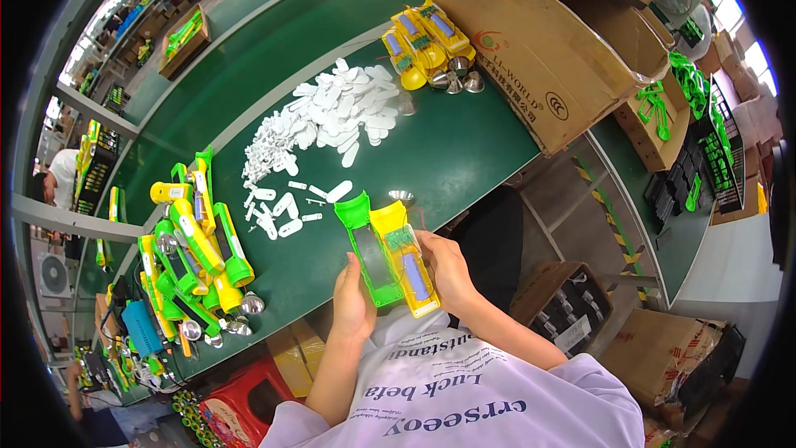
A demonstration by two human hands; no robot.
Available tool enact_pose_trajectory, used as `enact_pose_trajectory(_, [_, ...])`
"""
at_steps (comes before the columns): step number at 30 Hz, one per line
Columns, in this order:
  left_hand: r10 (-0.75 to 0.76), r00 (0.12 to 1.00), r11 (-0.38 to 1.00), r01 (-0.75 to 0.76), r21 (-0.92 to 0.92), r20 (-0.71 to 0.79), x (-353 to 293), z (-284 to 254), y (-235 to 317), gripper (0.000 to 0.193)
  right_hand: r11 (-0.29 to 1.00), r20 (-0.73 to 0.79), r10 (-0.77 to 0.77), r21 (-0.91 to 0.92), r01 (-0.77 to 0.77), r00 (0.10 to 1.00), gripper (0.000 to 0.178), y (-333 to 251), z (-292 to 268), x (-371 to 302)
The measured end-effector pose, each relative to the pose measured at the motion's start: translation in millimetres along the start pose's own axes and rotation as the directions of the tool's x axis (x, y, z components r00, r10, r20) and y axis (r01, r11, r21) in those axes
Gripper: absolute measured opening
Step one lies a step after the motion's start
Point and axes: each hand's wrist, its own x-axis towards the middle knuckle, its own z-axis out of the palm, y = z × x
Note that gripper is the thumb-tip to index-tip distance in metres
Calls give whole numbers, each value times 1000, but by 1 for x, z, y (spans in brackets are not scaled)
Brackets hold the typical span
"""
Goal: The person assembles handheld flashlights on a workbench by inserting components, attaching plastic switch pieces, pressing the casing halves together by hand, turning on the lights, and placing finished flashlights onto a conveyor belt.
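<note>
My left hand (353,309) is closed on the lower edge of a green flashlight shell (361,241), an open half with a flared head. Against it lies a yellow flashlight half (410,270), gripped along its outer edge by my right hand (446,269). A purple battery (415,275) and a small green circuit board (400,238) sit inside the yellow half. Just beyond its head is a shiny reflector cup (400,195), with a thin red wire beside it. Both halves are held side by side over the near table edge; my fingers partly hide behind them.
White plastic pieces (344,108) are heaped mid-table. Green and yellow flashlights (195,257) pile up at the left. Several yellow halves (427,41) with reflectors lie at the back, beside a large cardboard box (531,50). An open carton (564,307) stands low on the right.
</note>
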Motion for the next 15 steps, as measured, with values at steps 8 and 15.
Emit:
enact_pose_trajectory(8, [107,994,994,-108,-33,-12,-7,-12,9,42,991,126,-101,-79,112,987,46,-8,24,0])
enact_pose_trajectory(15, [238,968,971,-237,13,-85,0,-21,67,34,982,158,-112,-132,133,981,47,-18,89,24])
